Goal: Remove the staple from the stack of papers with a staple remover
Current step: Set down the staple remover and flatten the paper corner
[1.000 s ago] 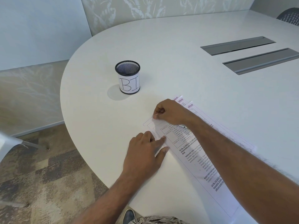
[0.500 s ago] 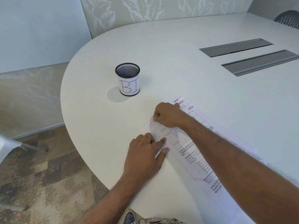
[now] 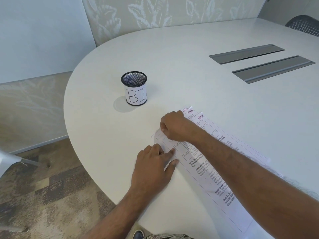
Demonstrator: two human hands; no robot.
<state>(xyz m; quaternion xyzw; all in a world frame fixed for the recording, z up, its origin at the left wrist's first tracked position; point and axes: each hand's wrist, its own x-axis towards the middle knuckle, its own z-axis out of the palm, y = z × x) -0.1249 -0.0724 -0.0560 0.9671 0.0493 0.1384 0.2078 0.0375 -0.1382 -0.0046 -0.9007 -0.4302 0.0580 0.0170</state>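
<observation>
Papers (image 3: 210, 171): printed sheets lying flat on the white desk (image 3: 189, 75), near its front edge, fanned so that three corners marked "slice" show at the far end. The sheets run diagonally from the near right toward the desk's middle.

Right hand (image 3: 176, 126): curled into a loose fist over the far left corner of the papers, fingers drawn together and resting on the top sheet. Whatever the grip holds is hidden inside the fist; the staple remover and staple cannot be made out.

Left hand (image 3: 155, 166): palm down, fingers spread apart, fingertips (image 3: 172, 150) pressing the left edge of the papers; heel of the hand rests on the bare desk. It holds nothing.

Pen cup (image 3: 134, 88): black mesh, upright, with a white label lettered "BI". It stands well apart from the papers, on the far left.

Cable hatches (image 3: 262, 63): two grey slots set in the desk, far right.

Chair (image 3: 305, 25): dark mesh back, at the far right corner.

Floor (image 3: 43, 187): patterned carpet, left of the desk.
</observation>
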